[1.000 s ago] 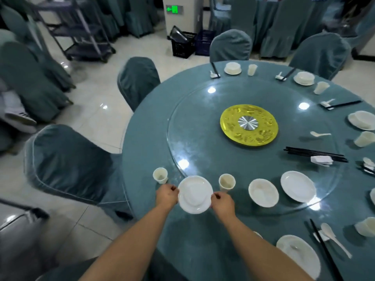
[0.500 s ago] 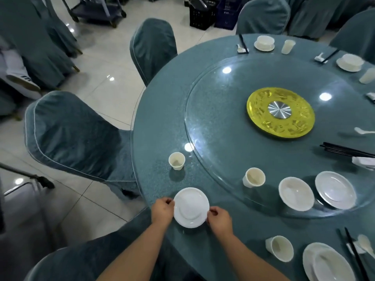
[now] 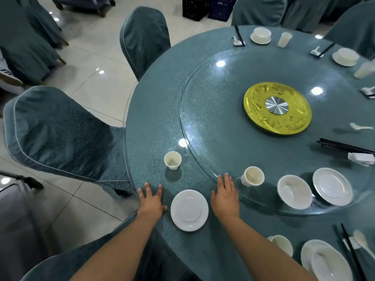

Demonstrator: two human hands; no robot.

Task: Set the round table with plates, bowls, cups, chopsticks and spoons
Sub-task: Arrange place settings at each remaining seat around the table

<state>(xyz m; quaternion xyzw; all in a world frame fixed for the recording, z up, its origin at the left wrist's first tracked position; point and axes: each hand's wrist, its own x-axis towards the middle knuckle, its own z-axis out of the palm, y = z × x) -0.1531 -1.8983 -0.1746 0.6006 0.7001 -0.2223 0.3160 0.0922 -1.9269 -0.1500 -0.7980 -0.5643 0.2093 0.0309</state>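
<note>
Plate (image 3: 189, 210): lying flat on the bench (image 3: 154, 122) near edge, between both hands, untouched.
Left hand (image 3: 151, 200): hovering just left, fingers spread, holding nothing.
Right hand (image 3: 224, 194): hovering just right, fingers straight, holding nothing.
Cup (image 3: 172, 160): standing farther, left.

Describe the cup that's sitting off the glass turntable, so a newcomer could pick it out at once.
Start at the glass turntable on the round table, then look just outside its near-left rim, on the teal cloth. The cup stands there upright, beyond the lone plate between the left hand and right hand. Unlike the other near cup, it stands wholly off the glass.
</note>
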